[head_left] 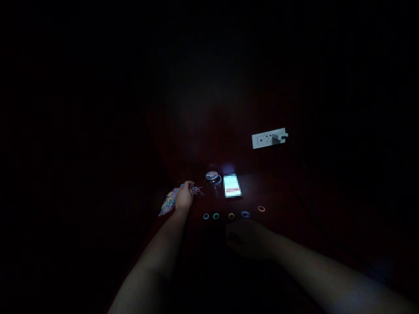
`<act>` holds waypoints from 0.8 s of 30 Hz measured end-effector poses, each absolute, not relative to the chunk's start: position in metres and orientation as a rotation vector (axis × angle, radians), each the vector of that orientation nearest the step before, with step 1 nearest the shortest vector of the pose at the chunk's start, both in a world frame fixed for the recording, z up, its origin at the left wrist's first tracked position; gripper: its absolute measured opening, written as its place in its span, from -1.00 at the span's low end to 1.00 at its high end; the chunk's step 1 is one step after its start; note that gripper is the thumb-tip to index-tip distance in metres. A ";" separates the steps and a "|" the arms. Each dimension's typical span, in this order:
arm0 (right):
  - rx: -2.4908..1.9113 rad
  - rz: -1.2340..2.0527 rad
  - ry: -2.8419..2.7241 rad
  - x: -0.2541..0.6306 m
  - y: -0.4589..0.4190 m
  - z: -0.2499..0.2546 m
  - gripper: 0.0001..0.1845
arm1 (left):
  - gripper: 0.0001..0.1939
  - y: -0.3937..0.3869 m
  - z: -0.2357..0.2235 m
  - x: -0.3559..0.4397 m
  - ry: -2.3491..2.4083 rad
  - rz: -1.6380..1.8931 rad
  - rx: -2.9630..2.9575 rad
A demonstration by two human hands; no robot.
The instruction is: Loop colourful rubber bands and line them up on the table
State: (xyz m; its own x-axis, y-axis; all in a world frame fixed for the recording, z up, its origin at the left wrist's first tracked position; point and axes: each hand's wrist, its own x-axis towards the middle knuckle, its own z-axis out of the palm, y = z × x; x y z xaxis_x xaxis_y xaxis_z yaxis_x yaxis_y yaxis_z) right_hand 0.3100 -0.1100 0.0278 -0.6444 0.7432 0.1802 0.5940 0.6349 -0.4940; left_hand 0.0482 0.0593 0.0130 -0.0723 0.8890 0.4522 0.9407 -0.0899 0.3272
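My left hand (pixel 185 198) rests on a heap of small coloured elastic bands (pixel 168 203). Its thumb shows, but the other fingers are mostly hidden. My right hand (pixel 250 240) is closed in a loose fist over the dark table, and whatever it may hold cannot be made out. Just beyond it lies a spaced row of single bands: a light blue band (pixel 206 218), a green band (pixel 216 218), a yellow band (pixel 231 218), a purple-blue band (pixel 242 214) and, slightly farther back, an orange band (pixel 262 211).
A lit phone (pixel 232 185) is near the back of the dark table. Left of it stands a small round container (pixel 212 175) with a pale patterned top. On the wall above, a white socket plate (pixel 258 141) holds a plugged-in adapter (pixel 279 137). Deep darkness hides the surroundings.
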 end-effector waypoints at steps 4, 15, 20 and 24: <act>-1.065 0.558 -2.498 0.310 -0.111 0.030 -0.88 | -0.73 0.061 0.012 0.047 -2.052 -0.915 -2.091; -1.088 0.550 -2.526 0.309 -0.110 0.028 -0.87 | -0.72 0.067 0.007 0.045 -2.009 -1.034 -2.146; -1.087 0.524 -2.542 0.309 -0.109 0.027 -0.87 | -0.75 0.061 0.011 0.049 -1.932 -1.139 -2.147; -1.062 0.513 -2.547 0.310 -0.108 0.026 -0.87 | -0.73 0.046 0.014 0.048 -1.880 -1.263 -2.118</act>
